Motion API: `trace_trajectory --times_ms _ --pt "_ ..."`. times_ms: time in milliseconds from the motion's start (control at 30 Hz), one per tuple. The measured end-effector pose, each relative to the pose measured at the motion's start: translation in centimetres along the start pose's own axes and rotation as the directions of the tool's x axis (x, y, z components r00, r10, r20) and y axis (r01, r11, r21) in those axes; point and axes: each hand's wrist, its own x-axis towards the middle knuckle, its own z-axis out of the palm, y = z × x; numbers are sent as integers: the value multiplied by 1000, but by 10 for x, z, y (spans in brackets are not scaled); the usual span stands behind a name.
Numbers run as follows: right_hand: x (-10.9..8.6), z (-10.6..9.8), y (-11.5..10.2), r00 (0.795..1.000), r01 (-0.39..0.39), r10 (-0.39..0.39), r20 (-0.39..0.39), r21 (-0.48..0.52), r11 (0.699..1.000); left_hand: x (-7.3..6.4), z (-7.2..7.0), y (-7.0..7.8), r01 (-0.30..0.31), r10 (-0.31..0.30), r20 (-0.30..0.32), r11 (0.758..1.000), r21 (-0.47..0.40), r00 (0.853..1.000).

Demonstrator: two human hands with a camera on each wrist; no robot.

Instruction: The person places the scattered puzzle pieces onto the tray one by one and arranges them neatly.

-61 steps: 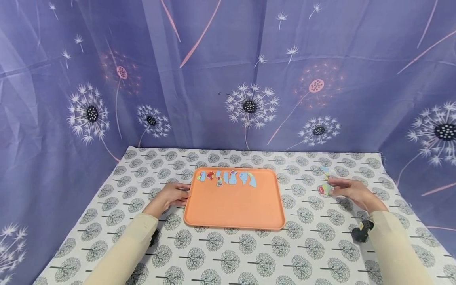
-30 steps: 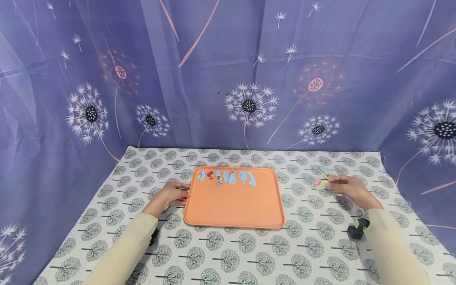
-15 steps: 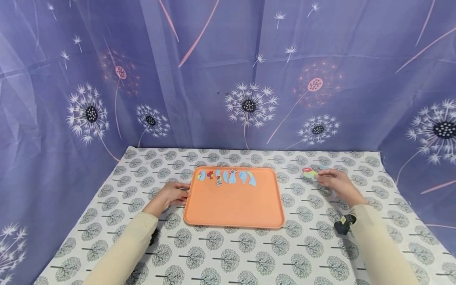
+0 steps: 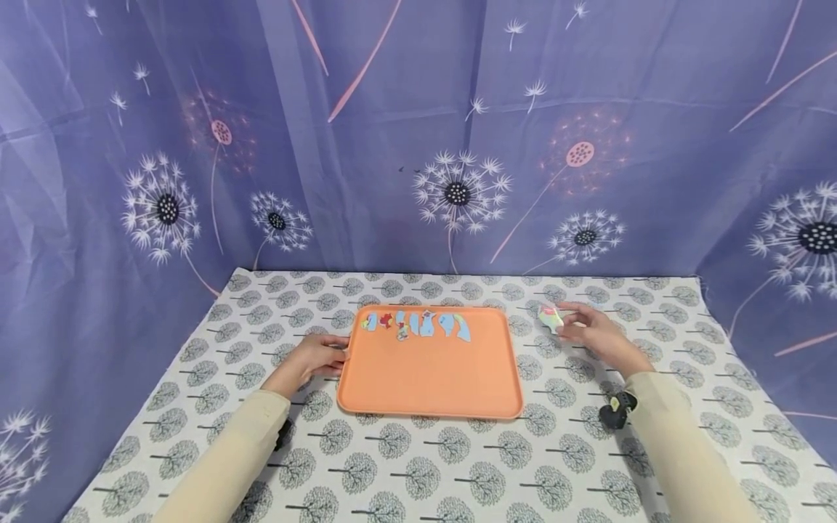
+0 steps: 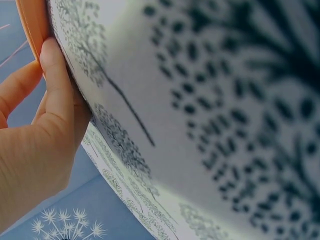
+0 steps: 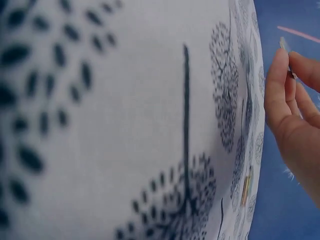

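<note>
My left hand pinches the left rim of an orange tray between thumb and fingers; the left wrist view shows the fingertips at the tray's edge. On the tray, along its far side, lie several flat cut-out pieces, mostly light blue, with a red piece among them. To the right of the tray, my right hand holds a flat cut-out piece in pink, green and pale blue over the cloth. In the right wrist view that piece appears edge-on between thumb and fingers.
A white cloth with a tree print covers the table. A small yellowish flat item lies on it in the right wrist view. Behind stands a purple-blue dandelion curtain, with more of it on both sides.
My right hand has picked up the red-and-green piece from the right of the cloth and carried it left, nearer the tray. The left hand and the tray have stayed put.
</note>
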Motion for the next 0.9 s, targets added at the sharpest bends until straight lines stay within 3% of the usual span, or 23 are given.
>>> trace_trajectory --times_ms 167,600,900 --pt "4 5 -1 999 -16 16 47 12 1000 0 0 0 -10 10 1 1000 -15 1000" --pt "21 31 -7 991 27 -40 129 101 995 0 1 0 -13 12 -5 1000 -14 1000" --pt "34 50 -14 988 20 -23 154 21 1000 0 0 -1 -10 10 -13 1000 6 1000"
